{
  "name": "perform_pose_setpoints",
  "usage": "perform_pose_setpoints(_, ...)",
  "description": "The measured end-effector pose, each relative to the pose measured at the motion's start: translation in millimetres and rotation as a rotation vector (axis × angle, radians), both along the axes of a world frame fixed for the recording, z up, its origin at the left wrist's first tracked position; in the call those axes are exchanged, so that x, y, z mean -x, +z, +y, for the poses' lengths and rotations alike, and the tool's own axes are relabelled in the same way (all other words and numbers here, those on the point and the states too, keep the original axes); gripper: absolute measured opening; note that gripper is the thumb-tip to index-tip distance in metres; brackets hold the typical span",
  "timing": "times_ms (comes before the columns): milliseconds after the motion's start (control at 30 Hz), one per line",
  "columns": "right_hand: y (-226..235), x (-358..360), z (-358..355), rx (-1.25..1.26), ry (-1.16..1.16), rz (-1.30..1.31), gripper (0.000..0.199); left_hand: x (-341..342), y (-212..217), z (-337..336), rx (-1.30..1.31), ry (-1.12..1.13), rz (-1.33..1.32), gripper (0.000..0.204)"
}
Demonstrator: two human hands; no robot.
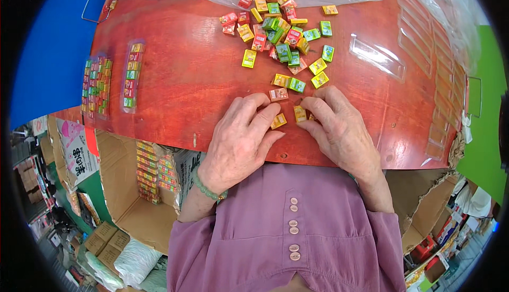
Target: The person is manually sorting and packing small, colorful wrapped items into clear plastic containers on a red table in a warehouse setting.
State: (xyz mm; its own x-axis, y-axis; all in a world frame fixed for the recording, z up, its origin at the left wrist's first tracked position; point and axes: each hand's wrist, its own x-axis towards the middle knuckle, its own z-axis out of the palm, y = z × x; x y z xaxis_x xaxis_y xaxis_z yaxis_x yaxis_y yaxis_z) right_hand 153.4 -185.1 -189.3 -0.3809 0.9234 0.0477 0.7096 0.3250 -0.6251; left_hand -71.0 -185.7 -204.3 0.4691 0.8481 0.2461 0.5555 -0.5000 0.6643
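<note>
Red tabletop opens leftward; fingers of both hands pinch yellow boxes near its edge.

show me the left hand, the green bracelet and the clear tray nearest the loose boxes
Left hand (237, 128), head view, back of the hand
Green bracelet (203, 188), head view, on its beads
Clear tray (377, 58), head view, its middle

Cardboard cartons and worktable suggest a packing workshop.

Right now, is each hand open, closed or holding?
Left hand: curled at a small yellow box; grip cannot be told.
Right hand: curled at a second yellow box; grip cannot be told.
</note>
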Motion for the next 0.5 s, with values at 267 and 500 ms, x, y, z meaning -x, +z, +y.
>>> perform_pose_setpoints(267,-1.4,1.0,-1.8,0.041,-0.079,0.007,0.033,-4.7,-2.2,-8.7,0.083,0.133,0.065,0.038)
perform_pose_setpoints(500,14.5,7.1,5.6,0.095,-0.115,-0.007,0.038,-4.0,-1.8,-11.5,0.072,0.156,0.069,0.045)
